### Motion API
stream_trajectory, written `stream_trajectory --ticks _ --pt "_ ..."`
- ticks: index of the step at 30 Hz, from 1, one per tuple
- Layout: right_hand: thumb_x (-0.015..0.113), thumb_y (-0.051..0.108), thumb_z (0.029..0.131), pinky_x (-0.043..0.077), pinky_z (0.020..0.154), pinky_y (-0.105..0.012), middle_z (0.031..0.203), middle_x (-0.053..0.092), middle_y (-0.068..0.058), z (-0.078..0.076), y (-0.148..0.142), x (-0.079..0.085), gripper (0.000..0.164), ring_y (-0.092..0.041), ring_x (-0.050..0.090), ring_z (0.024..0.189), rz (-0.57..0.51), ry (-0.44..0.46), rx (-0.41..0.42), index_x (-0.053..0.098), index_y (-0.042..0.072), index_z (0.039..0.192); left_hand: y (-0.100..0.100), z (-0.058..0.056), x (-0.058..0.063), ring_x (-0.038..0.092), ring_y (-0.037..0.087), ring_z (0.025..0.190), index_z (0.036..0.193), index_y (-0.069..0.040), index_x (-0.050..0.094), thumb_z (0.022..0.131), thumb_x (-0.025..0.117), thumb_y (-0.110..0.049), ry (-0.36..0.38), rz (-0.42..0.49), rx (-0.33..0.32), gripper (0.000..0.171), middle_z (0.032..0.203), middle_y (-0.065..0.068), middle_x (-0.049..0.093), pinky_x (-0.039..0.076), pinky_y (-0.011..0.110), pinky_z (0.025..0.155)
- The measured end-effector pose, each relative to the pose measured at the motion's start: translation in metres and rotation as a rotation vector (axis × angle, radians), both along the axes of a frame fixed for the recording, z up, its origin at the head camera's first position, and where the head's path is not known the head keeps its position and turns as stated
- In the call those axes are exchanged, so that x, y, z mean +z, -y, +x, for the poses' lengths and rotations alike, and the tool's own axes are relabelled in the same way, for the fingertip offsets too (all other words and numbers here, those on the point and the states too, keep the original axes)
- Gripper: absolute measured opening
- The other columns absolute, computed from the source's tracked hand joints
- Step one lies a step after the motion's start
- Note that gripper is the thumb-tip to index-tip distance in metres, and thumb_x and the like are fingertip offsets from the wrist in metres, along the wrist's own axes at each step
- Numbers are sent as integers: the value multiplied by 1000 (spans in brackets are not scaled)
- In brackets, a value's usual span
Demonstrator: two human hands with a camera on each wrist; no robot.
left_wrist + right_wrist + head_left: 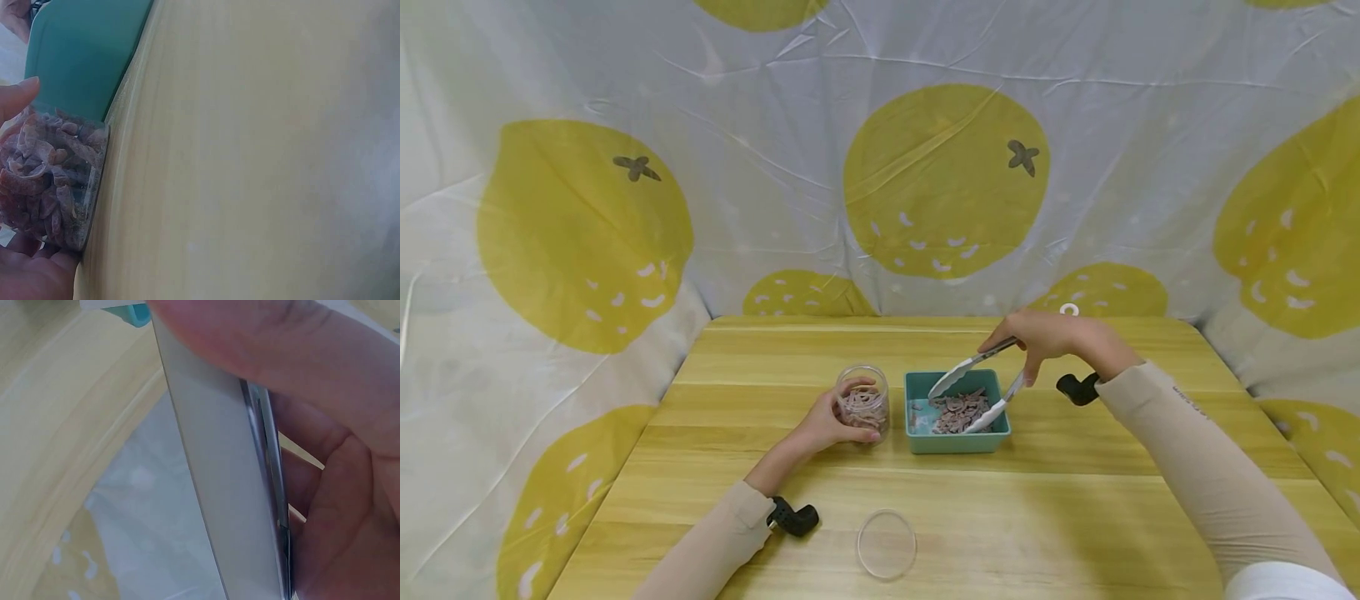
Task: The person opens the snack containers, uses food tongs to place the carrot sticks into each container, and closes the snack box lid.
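Note:
My left hand (829, 423) grips a clear jar (874, 385) that stands on the table. Greyish-brown strips (47, 169) fill much of it, and its top is uncovered. My right hand (1047, 335) holds a pair of metal tongs (983, 357) with white scalloped tips. Both tips reach down into a teal tray (958, 444), spread apart around a pile of similar strips (958, 412). In the right wrist view the thumb lies along a tong arm (219, 475), with the fingers on its other side.
A round clear lid (886, 546) lies on the wooden table (1037, 517) near the front, below the jar. Lemon-printed cloth (760, 167) hangs behind the table and along both sides. The tray stands just right of the jar.

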State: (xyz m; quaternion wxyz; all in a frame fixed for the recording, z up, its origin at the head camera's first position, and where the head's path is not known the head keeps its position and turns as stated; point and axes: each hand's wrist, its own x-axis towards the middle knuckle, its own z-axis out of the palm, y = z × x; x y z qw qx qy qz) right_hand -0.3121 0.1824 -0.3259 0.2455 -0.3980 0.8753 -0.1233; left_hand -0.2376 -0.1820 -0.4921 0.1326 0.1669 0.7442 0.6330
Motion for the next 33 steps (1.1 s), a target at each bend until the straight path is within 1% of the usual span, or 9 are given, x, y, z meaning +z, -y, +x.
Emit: stream_trajectory --ticks 3,6,9,18,21,25,27,29,33 --pt "90 3 69 52 74 -34 135 59 -16 2 2 -2 74 -26 60 104 26 -23 5 60 3 136 -1 0 1 57 27 113 144 -11 48 75 86 3 -2 -1 0 81 134 15 54 51 34 91" --pt "91 4 68 55 83 -39 135 60 -16 4 2 -3 73 -34 58 117 40 -49 7 61 4 135 -1 0 1 57 27 113 144 -12 48 74 86 3 -2 -1 0 81 134 15 54 51 35 91" --pt "92 8 68 54 89 -43 133 62 -15 8 2 -6 72 -36 57 121 32 -74 4 63 5 133 -1 0 2 56 27 115 144 -11 48 74 87 2 1 -12 7 81 134 15 54 50 34 92" --pt "95 16 66 54 86 -41 125 67 -11 16 -3 -20 71 -29 63 111 0 -116 11 66 4 129 0 1 0 57 27 114 143 -14 49 75 87 0 13 -17 7 80 135 14 54 50 36 92" --pt "94 17 67 56 83 -39 123 68 -11 18 -3 -24 69 -27 66 106 12 -135 34 66 2 129 1 1 -2 58 28 114 144 -14 49 75 87 0 9 -14 1 79 135 14 54 50 36 93" --pt "90 15 68 54 75 -32 119 69 -11 22 -1 -26 65 -18 67 94 38 -152 44 67 0 127 1 0 -2 57 28 115 144 -14 49 75 87 1 7 -8 -3 80 135 14 54 50 35 93" --pt "88 16 70 54 74 -31 119 70 -11 24 -2 -28 63 -16 66 93 42 -146 43 67 0 127 1 0 -2 57 27 116 143 -14 49 74 87 1 3 -8 -3 80 134 15 55 50 35 93" --pt "88 20 72 54 76 -32 119 69 -12 26 -3 -29 61 -17 67 95 44 -133 46 67 -1 127 2 0 -2 56 27 115 143 -13 50 75 87 0 -6 -16 -1 79 132 16 55 50 35 92" --pt "86 27 78 55 80 -35 122 67 -17 30 -6 -30 62 -27 67 103 25 -70 32 65 -4 127 2 0 -3 56 25 113 143 -14 51 75 87 -1 -22 -35 5 78 128 16 56 50 34 91"
